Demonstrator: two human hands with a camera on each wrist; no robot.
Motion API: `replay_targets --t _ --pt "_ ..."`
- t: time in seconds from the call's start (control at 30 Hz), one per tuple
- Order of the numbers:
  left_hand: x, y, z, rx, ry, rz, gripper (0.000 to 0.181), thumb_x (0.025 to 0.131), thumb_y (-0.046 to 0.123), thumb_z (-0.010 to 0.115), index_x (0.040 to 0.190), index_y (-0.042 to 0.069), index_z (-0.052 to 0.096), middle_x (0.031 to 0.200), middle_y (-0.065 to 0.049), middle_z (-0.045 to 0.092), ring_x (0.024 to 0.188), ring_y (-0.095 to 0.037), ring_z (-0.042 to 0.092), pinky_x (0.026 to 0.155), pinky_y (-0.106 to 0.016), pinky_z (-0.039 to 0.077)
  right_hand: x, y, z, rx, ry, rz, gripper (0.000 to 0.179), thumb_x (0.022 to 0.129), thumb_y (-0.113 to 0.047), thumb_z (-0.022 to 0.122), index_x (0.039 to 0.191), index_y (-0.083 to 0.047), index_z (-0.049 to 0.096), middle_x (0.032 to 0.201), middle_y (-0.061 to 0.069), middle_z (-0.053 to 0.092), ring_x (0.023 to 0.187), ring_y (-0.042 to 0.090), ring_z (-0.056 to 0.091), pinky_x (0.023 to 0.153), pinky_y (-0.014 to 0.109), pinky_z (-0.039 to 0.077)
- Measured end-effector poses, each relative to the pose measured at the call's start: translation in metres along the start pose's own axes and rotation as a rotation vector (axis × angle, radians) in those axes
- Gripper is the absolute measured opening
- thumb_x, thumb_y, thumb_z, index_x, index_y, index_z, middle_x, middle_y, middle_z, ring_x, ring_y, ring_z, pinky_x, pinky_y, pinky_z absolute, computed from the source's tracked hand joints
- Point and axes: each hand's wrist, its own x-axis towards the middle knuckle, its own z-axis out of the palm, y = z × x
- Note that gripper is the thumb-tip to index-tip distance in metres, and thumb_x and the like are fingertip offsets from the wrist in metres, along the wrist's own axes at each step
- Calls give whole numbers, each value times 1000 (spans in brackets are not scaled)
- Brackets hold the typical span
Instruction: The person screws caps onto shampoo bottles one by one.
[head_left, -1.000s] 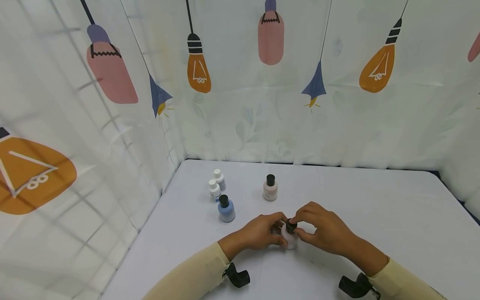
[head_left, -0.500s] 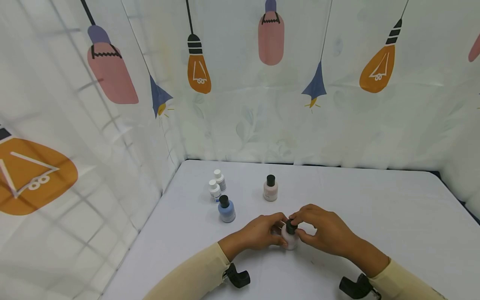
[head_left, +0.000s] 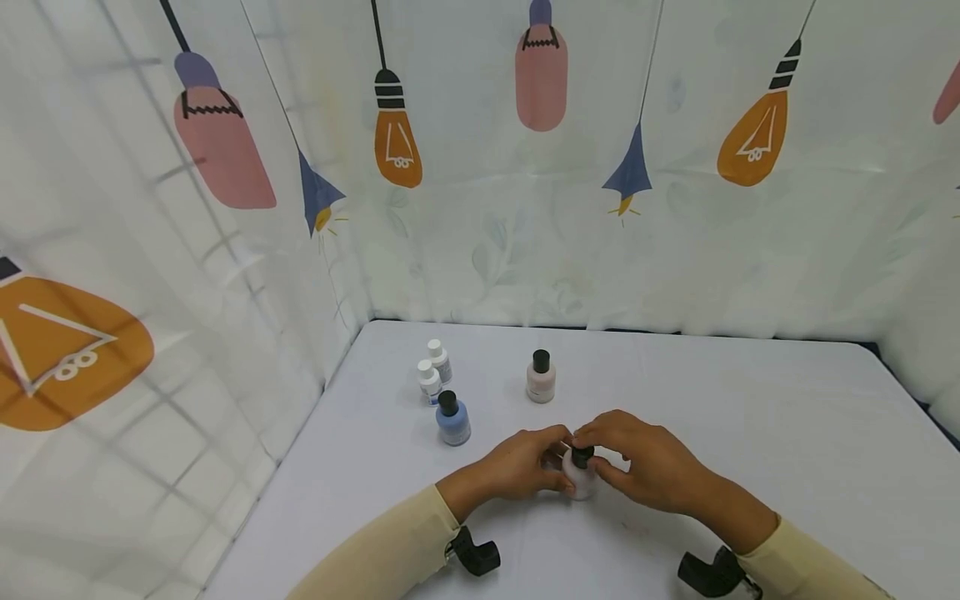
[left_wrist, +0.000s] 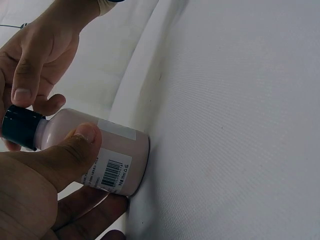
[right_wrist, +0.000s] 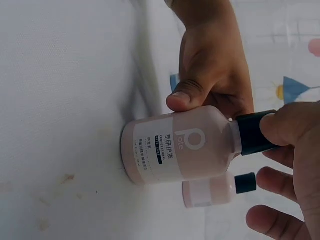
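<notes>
A pale pink bottle with a printed white label stands upright on the table. My left hand grips its body, thumb on one side and fingers round the other, as the left wrist view shows. On top sits a black cap, which my right hand pinches between thumb and fingers. The left wrist view shows a barcode label on the bottle's side. A thin strip of pale neck shows below the cap.
Behind the hands stands a second pink bottle with a black cap. To the left are a blue bottle with a black cap and two small white bottles. A printed curtain hangs behind the white table.
My right hand shifts slightly at the cap, its fingers lower over the top now. The left hand and the bottle stay in place.
</notes>
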Motion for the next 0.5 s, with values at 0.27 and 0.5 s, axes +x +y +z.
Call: replay_targets --t 0.27,0.5 --pt "0 -1 0 4 4 5 45 87 32 83 125 30 59 124 6 70 106 -1 65 90 -25 51 2 -1 4 -57 71 26 39 75 -21 93 106 -20 70 105 -12 63 96 8 63 71 20 54" --pt "-1 -2 0 -8 2 3 47 87 32 84 127 28 58 125 5 70 107 -2 66 91 -25 51 1 -2 2 -1 8 27 47 81 -16 89 122 -20 67 123 -9 63 109 13 62 71 27 57"
